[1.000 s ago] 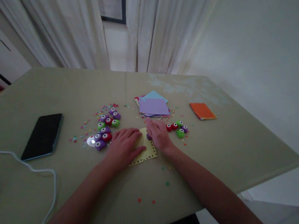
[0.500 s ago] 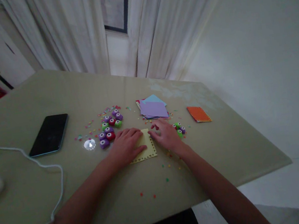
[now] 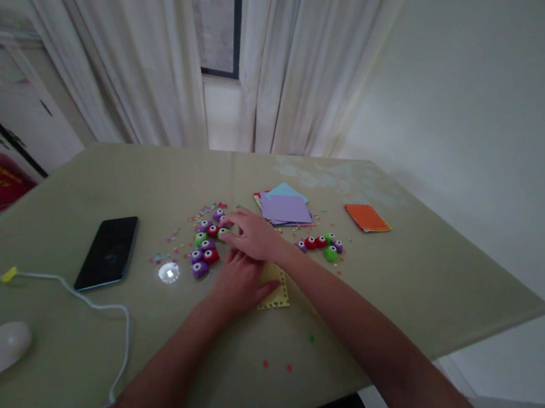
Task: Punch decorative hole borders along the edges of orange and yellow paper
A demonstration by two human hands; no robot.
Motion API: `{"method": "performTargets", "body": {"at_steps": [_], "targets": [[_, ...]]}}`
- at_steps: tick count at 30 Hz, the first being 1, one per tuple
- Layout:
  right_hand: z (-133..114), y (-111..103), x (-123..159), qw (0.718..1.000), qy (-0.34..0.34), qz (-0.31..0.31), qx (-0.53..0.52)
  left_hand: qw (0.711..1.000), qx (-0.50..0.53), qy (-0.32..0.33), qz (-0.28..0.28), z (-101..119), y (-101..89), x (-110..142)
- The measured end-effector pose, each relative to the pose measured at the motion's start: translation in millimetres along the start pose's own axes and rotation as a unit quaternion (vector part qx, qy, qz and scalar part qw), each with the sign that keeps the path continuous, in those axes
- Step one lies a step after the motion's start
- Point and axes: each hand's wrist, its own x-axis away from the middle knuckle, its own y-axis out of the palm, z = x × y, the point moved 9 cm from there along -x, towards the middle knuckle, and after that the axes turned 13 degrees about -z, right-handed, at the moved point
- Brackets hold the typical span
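My left hand (image 3: 242, 281) lies flat, thumb stretched out, on a yellow square of paper (image 3: 280, 293) with small dark marks along its edges. Crossing over it, my right hand (image 3: 251, 232) reaches to a group of small eyeball-like pieces in purple, red and green. Thumb and forefinger of that hand are apart, close around a green eye piece (image 3: 223, 233); whether they touch it is hard to tell. A purple eye piece (image 3: 199, 269) and a red eye piece (image 3: 210, 256) sit nearer me. Part of the paper is hidden under both hands.
Purple paper (image 3: 286, 209) tops a stack behind the hands. Right of it are an orange square (image 3: 367, 217) and more eye pieces (image 3: 330, 253). A clear shiny disc (image 3: 168, 272), phone (image 3: 107, 252), white cable (image 3: 128, 337) and mouse (image 3: 1, 349) lie left. Confetti is scattered about.
My right hand has moved left from the paper's right edge, across my left hand to the eye pieces. My left hand stays on the paper. The view has shifted slightly.
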Motion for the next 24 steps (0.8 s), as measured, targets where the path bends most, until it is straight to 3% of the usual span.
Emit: {"method": "performTargets", "body": {"at_steps": [3, 5, 8, 12, 15, 24], "targets": [[8, 13, -23, 0.999, -0.009, -0.048, 0.017, 1.0, 0.013, 0.021, -0.007, 3, -0.7, 1], [21, 12, -20, 0.998, 0.019, -0.05, 0.033, 0.999, 0.027, 0.03, -0.02, 5, -2.1, 2], [39, 4, 11, 0.996, 0.058, -0.043, 0.056, 0.998, 0.032, 0.026, -0.04, 7, -3.3, 1], [67, -13, 77, 0.975, 0.175, -0.019, 0.138, 0.998, 0.034, 0.016, -0.057, 10, -2.4, 0], [73, -21, 113, 0.974, 0.182, -0.003, 0.133, 0.997, 0.043, 0.004, -0.06, 9, -1.0, 1], [72, -29, 128, 0.987, 0.152, -0.006, 0.043, 0.997, 0.068, -0.016, -0.039, -1, 0.4, 2]]}}
